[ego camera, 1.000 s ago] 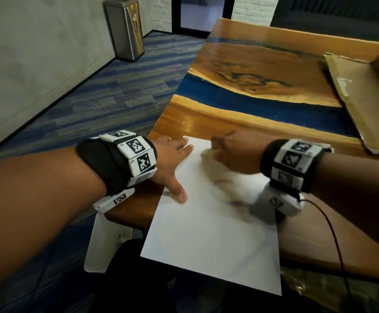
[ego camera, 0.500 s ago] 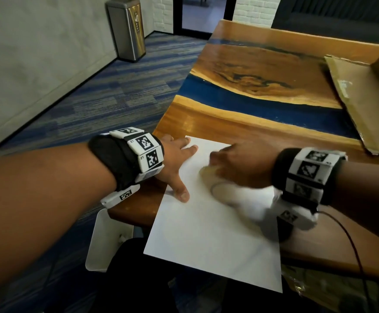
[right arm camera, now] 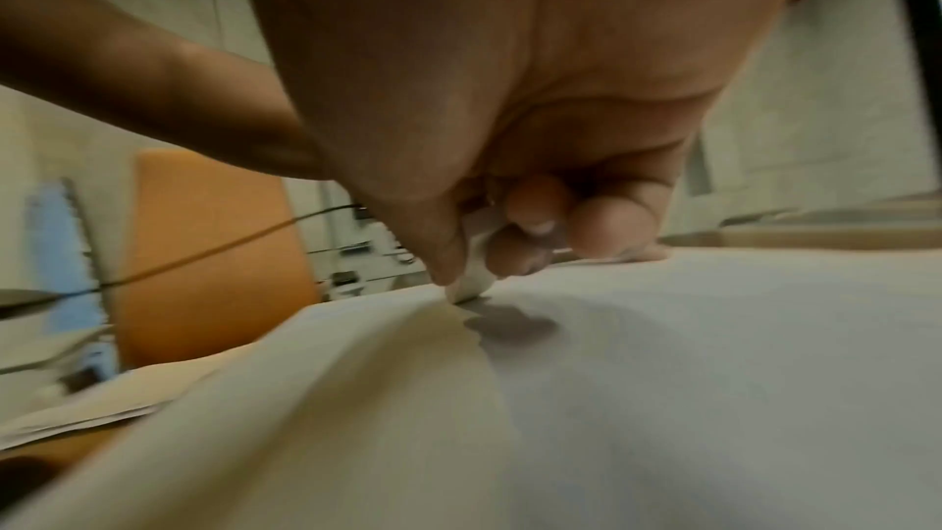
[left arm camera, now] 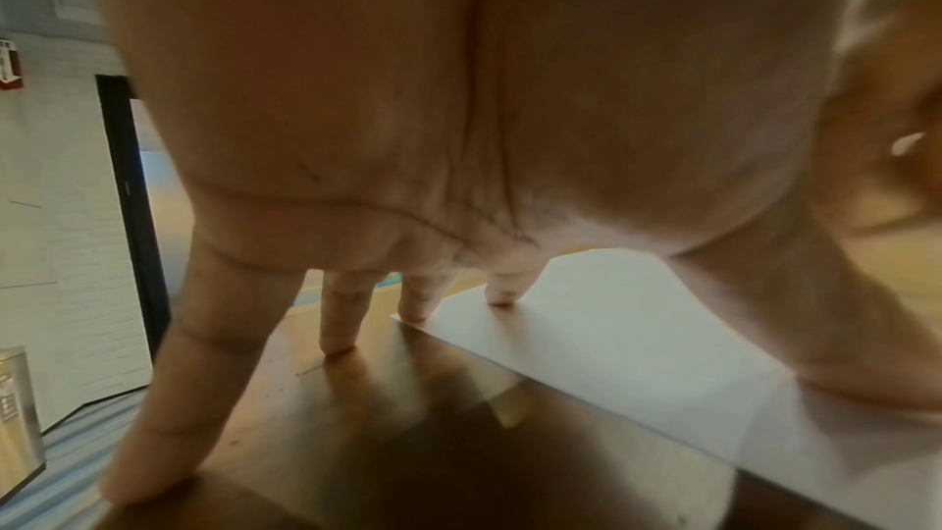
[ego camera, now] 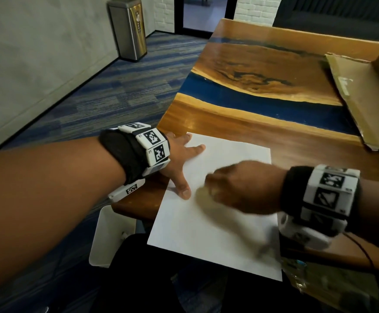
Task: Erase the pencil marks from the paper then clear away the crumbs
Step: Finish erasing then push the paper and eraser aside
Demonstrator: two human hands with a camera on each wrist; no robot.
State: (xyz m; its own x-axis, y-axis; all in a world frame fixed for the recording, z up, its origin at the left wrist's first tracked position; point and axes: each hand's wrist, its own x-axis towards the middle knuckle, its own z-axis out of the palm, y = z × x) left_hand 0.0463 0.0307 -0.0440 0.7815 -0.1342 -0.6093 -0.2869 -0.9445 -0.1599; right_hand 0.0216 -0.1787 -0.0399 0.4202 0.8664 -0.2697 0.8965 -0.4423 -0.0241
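Nearer now, right hand [ego camera: 242, 188] pinches eraser [right arm camera: 476, 277] on paper [ego camera: 215, 227]; left hand [ego camera: 181, 159] presses flat.

My head camera looks forward and down on the paper [ego camera: 213, 222] from above. Each wrist camera sits close under my palm, facing along my fingers just above that paper [left arm camera: 637, 369] [right arm camera: 662, 397], which all views share.

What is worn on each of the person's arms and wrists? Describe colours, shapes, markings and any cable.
Both forearms are bare, without sleeves. The left wrist carries a black band ringed with white blocks, each printed with a square black-and-white marker. The right wrist has the same, with a rounded white unit beneath and a thin dark cable trailing from it.
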